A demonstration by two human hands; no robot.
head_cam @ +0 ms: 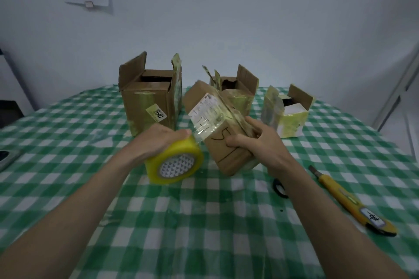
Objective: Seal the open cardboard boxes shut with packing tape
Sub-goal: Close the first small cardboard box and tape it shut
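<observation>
My left hand (162, 140) grips a fat roll of yellow packing tape (174, 163) just above the tablecloth. A clear strip runs from the roll up onto a small closed cardboard box (217, 124), which is tilted with one corner on the table. My right hand (256, 142) holds that box by its right side, thumb on the face marked in black pen. Behind stand three open boxes: a tall one (149, 97) at the left, a middle one (238, 84), and a small white and yellow one (290, 118) at the right.
A yellow utility knife (349, 201) lies on the green checked tablecloth (204, 222) at the right. A small black ring (280, 188) sits beside my right wrist. A dark object (6, 156) lies at the left table edge. A white wall stands close behind the boxes.
</observation>
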